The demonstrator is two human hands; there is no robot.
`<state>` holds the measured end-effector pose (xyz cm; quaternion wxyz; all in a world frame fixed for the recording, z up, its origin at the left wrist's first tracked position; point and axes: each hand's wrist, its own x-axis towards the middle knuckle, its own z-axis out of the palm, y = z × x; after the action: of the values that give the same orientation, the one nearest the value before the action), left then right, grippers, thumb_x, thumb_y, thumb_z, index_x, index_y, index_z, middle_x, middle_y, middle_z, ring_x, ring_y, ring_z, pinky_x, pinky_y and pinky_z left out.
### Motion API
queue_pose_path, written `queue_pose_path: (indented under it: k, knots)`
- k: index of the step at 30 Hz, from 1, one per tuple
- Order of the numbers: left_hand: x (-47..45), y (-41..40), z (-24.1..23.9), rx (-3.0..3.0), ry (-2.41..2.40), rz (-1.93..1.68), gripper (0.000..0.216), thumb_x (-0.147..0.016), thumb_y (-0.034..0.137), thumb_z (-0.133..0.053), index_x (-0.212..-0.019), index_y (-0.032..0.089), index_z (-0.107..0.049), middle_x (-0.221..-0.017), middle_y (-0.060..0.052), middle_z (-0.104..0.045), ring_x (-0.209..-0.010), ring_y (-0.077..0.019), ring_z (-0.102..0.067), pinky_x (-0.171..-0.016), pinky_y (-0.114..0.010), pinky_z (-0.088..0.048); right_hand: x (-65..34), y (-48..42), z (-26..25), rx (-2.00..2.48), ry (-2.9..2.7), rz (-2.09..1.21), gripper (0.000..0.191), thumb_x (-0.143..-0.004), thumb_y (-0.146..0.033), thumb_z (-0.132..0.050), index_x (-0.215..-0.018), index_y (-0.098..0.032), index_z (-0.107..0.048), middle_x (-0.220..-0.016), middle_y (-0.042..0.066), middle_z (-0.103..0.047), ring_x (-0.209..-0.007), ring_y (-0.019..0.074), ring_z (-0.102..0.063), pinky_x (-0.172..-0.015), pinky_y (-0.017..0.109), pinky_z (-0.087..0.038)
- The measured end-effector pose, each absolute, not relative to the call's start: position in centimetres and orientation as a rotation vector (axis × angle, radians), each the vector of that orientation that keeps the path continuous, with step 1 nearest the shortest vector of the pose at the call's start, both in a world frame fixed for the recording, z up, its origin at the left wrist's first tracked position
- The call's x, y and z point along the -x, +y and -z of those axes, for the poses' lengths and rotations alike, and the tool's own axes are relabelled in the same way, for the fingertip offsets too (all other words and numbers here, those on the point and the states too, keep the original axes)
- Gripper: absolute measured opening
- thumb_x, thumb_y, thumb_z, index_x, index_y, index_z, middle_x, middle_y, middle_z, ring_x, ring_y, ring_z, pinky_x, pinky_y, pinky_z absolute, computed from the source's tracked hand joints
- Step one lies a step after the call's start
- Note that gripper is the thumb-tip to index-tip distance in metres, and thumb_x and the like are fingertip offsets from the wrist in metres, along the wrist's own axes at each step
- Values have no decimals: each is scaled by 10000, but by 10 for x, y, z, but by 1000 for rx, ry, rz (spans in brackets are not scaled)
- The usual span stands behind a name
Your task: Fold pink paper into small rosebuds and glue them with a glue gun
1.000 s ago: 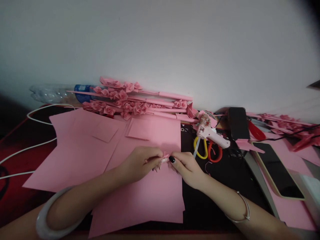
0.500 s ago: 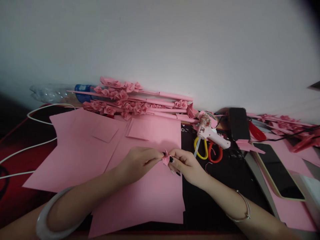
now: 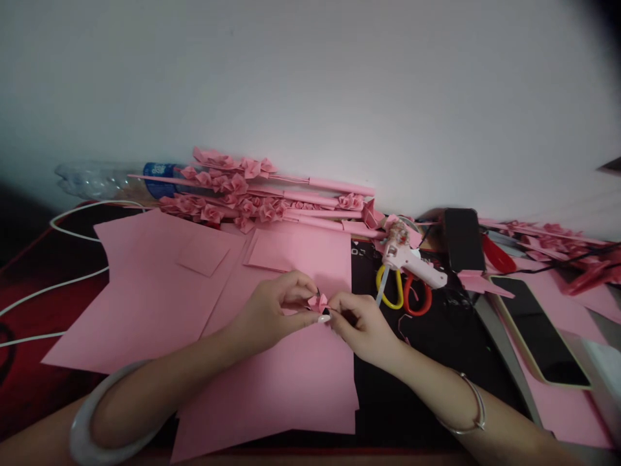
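Observation:
A small folded pink paper flower (image 3: pixel 319 302) is pinched between both hands just above a large pink paper sheet (image 3: pixel 286 382). My left hand (image 3: pixel 272 307) grips it from the left with thumb and fingertips. My right hand (image 3: pixel 361 323) pinches it from the right, its fingers curled. A pale bangle sits on my left wrist and a thin bracelet on my right.
Finished pink paper roses on stems (image 3: pixel 252 191) lie along the wall with a plastic bottle (image 3: pixel 111 181). A glue gun (image 3: pixel 410 255), yellow and red scissors (image 3: pixel 402 291), two phones (image 3: pixel 538 330) and more pink sheets (image 3: pixel 145 285) lie around. White cables (image 3: pixel 58 285) run at the left.
Both hands have lifted slightly and turned the small paper flower between the fingertips. My left fingers now arch higher over it. The rest is unmoved.

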<state>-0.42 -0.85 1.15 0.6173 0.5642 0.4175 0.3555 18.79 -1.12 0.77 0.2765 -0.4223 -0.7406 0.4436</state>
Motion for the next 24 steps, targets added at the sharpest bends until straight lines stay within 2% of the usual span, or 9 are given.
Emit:
queue_pose_path:
  k: [11, 24]
  knots:
    - [2, -5, -5, -1281, 976, -829, 298, -715, 235, -749, -967, 185, -599, -946, -39, -720, -904, -191, -676, -811, -304, -541, -188, -10, -8, 1146, -2036, -1115, 225, -872, -175, -473, -647, -172, -494, -531, -39, -469, -463, 82, -402, -465, 203, -307]
    - [2, -7, -8, -1492, 1029, -900, 141, -795, 237, -680, -917, 184, -635, -915, -25, -712, -838, -140, -678, -752, -213, -548, -188, -11, -10, 1136, -2022, -1155, 198, -848, -119, -450, -664, -169, -504, -526, -46, -456, -449, 79, -392, -458, 201, -302]
